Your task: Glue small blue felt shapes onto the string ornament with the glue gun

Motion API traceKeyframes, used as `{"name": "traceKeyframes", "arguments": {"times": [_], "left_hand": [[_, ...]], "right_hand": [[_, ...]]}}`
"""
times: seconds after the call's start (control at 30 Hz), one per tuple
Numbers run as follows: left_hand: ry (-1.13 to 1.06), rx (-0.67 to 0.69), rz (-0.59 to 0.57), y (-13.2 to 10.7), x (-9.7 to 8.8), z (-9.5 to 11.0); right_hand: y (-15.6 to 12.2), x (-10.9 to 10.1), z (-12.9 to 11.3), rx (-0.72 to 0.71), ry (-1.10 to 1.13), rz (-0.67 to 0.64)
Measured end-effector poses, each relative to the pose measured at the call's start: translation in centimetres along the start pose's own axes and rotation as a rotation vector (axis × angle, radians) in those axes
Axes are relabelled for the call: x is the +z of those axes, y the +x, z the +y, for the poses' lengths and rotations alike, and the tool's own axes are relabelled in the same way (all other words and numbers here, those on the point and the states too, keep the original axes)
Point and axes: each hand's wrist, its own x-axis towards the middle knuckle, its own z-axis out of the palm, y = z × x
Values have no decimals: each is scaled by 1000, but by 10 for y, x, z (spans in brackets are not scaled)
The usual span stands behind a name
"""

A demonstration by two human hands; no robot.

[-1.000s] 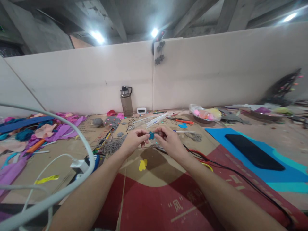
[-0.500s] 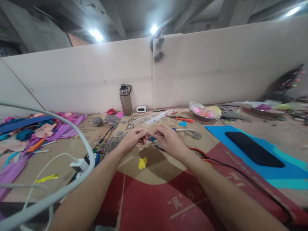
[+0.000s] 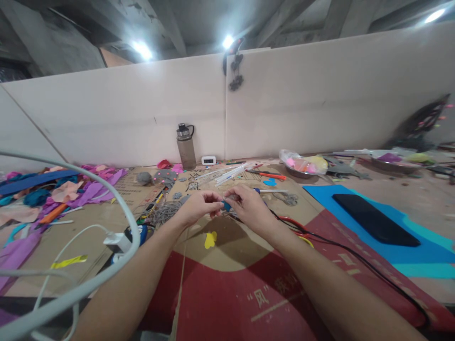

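Note:
Over the cardboard, my left hand (image 3: 202,206) and my right hand (image 3: 247,204) meet nearly fingertip to fingertip. A small blue piece (image 3: 226,205), apparently felt or foam, shows between them. My right hand is closed in a pinch on it. The fingers of my left hand are closed at its other side, and what they hold is too small to make out. On the cardboard just below lies a yellow heart-shaped cutout (image 3: 210,239). Grey twine (image 3: 165,213) is heaped beside my left wrist.
A bottle (image 3: 186,149) stands by the white partition (image 3: 302,104). White sticks (image 3: 230,174), orange-handled scissors (image 3: 273,175) and a blue cutout (image 3: 269,182) lie beyond my hands. A black phone (image 3: 375,220) rests on blue sheets at right. A pale cable (image 3: 131,218) loops across the left.
My left thumb has stretched toward the blue piece and the left fingers have shifted slightly. My right hand has barely moved, and more of the blue piece shows.

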Motion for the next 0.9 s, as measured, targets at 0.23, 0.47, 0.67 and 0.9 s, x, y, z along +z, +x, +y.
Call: {"name": "traceKeyframes", "arguments": {"times": [0.23,0.47,0.67,0.9], "left_hand": [[-58,4,85,3,1,-5],[-72,8,95,4,3,-5],[-118,12,282,7,-3,-6],[-119,75,400,13,-14,-9]], "right_hand": [[0,0,1,20,18,22],[1,3,4,56,75,17],[7,-10,14,165,32,10],[7,-32,70,614,-559,-106]]}}
